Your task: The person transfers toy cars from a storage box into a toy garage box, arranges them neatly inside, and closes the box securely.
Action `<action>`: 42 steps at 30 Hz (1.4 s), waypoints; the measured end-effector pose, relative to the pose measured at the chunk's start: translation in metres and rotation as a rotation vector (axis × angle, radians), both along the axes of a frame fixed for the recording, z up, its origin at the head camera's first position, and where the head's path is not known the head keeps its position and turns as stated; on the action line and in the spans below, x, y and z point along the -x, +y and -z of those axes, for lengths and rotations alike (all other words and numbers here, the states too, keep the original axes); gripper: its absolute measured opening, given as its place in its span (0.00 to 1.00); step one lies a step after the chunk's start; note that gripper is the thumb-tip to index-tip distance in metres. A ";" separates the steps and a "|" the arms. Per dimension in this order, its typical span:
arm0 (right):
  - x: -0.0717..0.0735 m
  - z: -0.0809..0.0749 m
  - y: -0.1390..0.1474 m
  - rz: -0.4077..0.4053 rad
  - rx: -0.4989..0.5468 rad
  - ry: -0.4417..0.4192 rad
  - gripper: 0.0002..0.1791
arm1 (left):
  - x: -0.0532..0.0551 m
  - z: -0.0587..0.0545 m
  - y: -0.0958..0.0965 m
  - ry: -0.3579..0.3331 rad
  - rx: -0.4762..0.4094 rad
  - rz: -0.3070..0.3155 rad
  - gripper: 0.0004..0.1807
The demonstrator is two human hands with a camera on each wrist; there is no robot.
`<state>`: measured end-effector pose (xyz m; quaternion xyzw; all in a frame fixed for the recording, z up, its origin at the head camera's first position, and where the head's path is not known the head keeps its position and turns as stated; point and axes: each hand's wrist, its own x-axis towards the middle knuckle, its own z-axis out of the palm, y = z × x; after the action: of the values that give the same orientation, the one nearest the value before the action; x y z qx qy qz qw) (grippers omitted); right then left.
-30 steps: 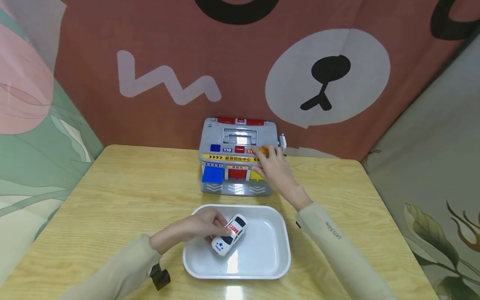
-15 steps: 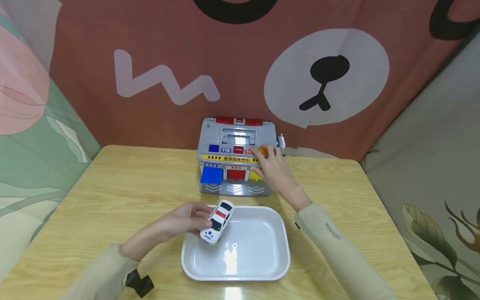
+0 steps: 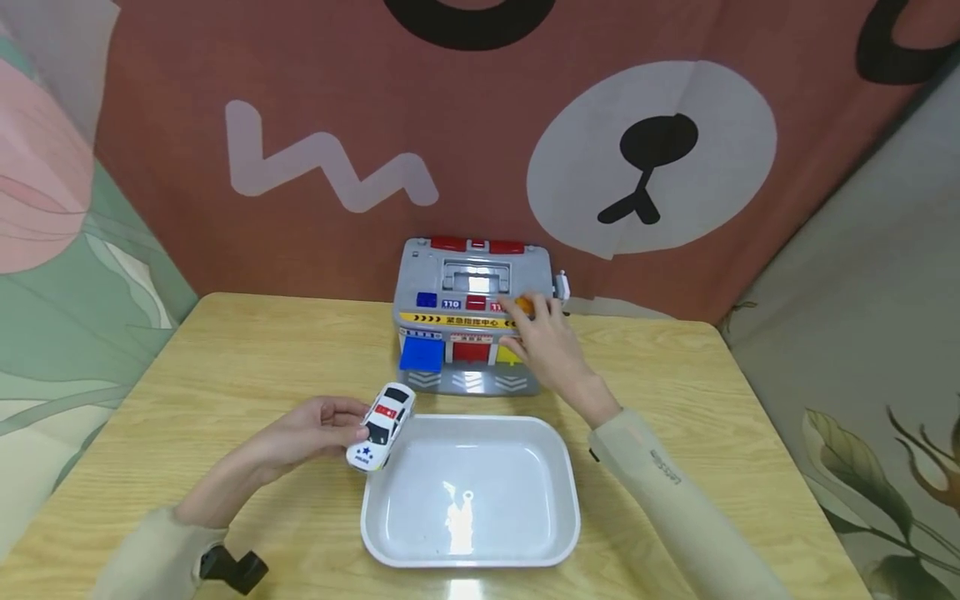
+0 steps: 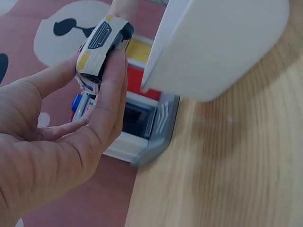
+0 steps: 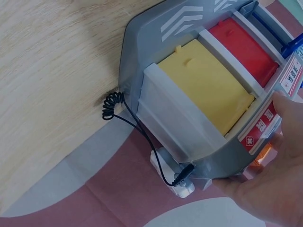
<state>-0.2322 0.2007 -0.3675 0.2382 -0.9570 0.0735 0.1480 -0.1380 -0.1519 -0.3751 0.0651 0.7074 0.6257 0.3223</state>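
A white toy police car with red markings and blue stars is held in my left hand, thumb on one side and fingers on the other. In the left wrist view, the toy car shows its front end between thumb and fingers. My right hand holds the right front edge of a grey toy emergency station, thumb at its front, fingers on the roof by an orange button. The station's blue door is raised; its red door and yellow door are down.
A white tray stands on the wooden table in front of the station, its left rim beside the car. A small white piece with a black coiled cord hangs at the station's right side. Printed cloth hangs behind.
My left hand has lifted the toy police car out from over the tray and carried it left, past the tray's left rim. My right hand stays on the station.
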 end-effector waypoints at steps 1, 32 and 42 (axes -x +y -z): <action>-0.001 0.000 0.000 0.002 0.000 0.001 0.35 | 0.000 0.001 -0.003 -0.001 -0.007 0.000 0.37; -0.001 0.003 0.003 0.027 0.000 -0.022 0.36 | 0.048 0.045 -0.003 -0.092 -0.013 -0.215 0.37; 0.000 0.003 0.002 0.002 0.014 -0.007 0.35 | 0.063 0.053 0.011 -0.109 -0.116 -0.109 0.36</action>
<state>-0.2325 0.2029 -0.3704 0.2358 -0.9573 0.0807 0.1462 -0.2011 -0.1404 -0.4281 0.0110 0.6538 0.6848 0.3216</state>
